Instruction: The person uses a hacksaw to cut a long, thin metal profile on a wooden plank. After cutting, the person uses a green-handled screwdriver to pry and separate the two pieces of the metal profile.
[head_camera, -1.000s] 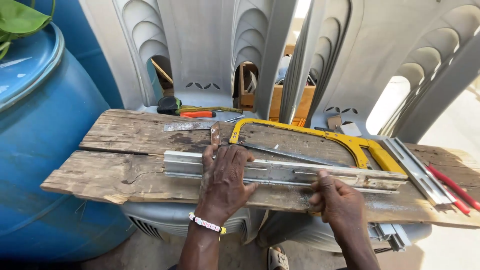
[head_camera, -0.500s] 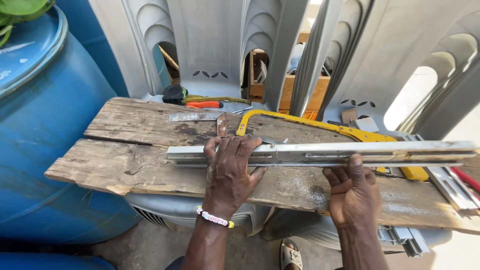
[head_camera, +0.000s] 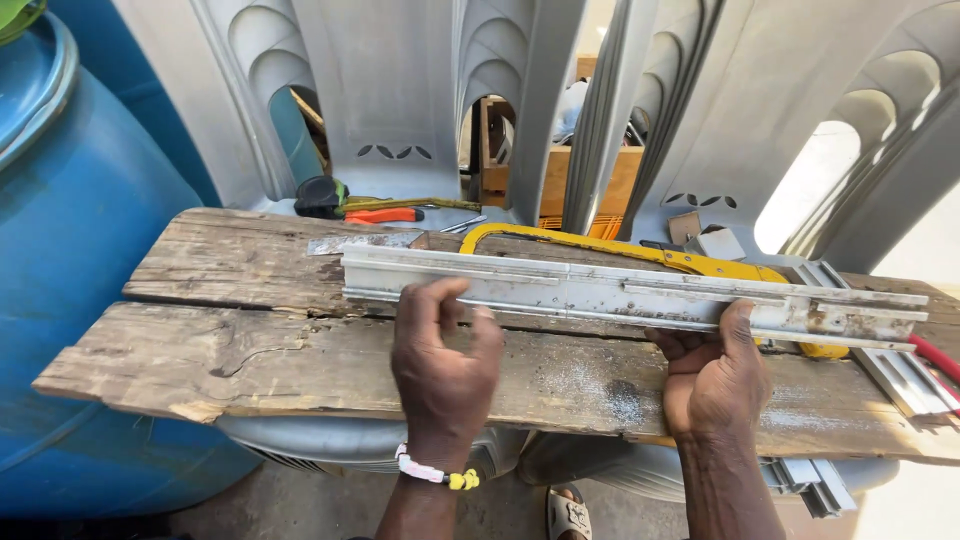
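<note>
I've got the long aluminium channel (head_camera: 640, 295) lying lengthwise across the weathered wooden plank (head_camera: 300, 350), towards its far edge. My right hand (head_camera: 715, 375) has hold of it from below near its right end, thumb up over the front lip and fingers curled under. My left hand (head_camera: 443, 355) sits at the near edge of the left part, fingers bent and just touching the metal, not closed round it. The channel is pale grey, ribbed along its length, scuffed and rust-spotted at the right end. Behind it lies a yellow hacksaw frame (head_camera: 640, 250), partly hidden. Further aluminium strips (head_camera: 895, 365) lie at the right end of the plank. A big blue plastic drum (head_camera: 90, 260) stands on my left; I cannot see inside it. Grey plastic chairs (head_camera: 400, 100) stand behind, with an orange-handled tool (head_camera: 385, 214) on one seat
</note>
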